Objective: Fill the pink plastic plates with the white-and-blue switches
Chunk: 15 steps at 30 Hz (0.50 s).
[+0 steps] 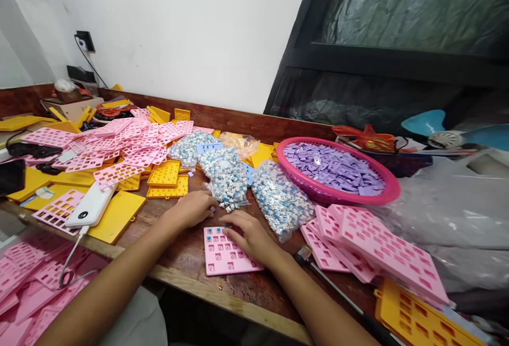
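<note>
A pink plate (234, 262) with rows of square holes lies flat near the table's front edge. A few blue-and-white key switches (209, 238) sit in its upper left holes. My right hand (250, 237) rests over the plate's upper right, with thumb and forefinger closed round a small switch at the top row. Left of it, my left hand (194, 209) is held just beyond the plate with curled fingers. Something small and pale shows at its fingertips, too small to name. Loose switches spill from an open clear bag (225, 176) in front of both hands.
Another switch bag (280, 197) stands beside a magenta basket (284, 163) of purple pieces. Pink plates (382, 245) and a screwdriver-like tool (334, 285) lie right. At left are piled pink plates (131, 139), yellow plates (165, 173) and a white power bank (92, 205) with cable.
</note>
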Motion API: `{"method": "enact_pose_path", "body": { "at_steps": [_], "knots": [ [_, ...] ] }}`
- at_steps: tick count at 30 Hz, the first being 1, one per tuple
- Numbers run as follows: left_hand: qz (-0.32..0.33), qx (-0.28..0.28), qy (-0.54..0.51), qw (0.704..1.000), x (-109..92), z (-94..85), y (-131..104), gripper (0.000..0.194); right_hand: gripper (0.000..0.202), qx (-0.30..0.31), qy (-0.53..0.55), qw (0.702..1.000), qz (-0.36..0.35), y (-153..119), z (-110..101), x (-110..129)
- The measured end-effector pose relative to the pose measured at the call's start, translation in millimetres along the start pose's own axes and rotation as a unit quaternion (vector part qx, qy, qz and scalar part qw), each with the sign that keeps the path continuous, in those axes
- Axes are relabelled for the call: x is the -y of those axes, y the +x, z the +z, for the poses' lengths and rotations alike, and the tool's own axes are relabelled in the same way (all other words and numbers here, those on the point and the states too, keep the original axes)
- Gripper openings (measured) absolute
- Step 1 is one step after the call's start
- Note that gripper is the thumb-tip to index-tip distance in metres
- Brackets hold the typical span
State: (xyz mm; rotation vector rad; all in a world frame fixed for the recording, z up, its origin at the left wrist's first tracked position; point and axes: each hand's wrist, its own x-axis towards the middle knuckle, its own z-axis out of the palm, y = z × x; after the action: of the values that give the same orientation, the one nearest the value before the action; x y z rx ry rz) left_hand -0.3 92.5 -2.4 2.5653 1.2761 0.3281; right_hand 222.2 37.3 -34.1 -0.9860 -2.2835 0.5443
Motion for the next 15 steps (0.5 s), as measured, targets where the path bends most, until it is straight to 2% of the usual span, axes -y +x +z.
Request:
{"method": "enact_pose_path", "body": {
  "at_steps": [3,5,9,11,13,15],
  "knots": [
    [-0.011,0.009,-0.004,1.0,5,9.9,9,0.009,0.009,0.0,-0.012,1.0,0.001,-1,4,-3],
    [-0.019,0.006,-0.01,1.0,4,9.5,6,0.007,0.005,-0.015,-0.015,1.0,0.009,-1,8,-5],
    [0.002,-0.018,-0.061,0.998,-13,-4.5,-20,0.02,0.003,-0.043,-0.011,0.999,0.014,-1,14,-7],
    [0.023,-0.063,-0.145,0.987,-27,-8.1,-38,0.023,0.003,-0.052,-0.01,0.998,0.022,-1,15,-7],
    [0.01,-0.098,-0.194,0.976,-40,-3.6,-53,0.02,0.002,-0.055,-0.012,0.998,0.034,-1,15,-6],
    [-0.027,-0.121,-0.198,0.972,-50,8.1,-62,0.018,0.002,-0.052,-0.011,0.998,0.042,0,13,-5]
  ]
}}
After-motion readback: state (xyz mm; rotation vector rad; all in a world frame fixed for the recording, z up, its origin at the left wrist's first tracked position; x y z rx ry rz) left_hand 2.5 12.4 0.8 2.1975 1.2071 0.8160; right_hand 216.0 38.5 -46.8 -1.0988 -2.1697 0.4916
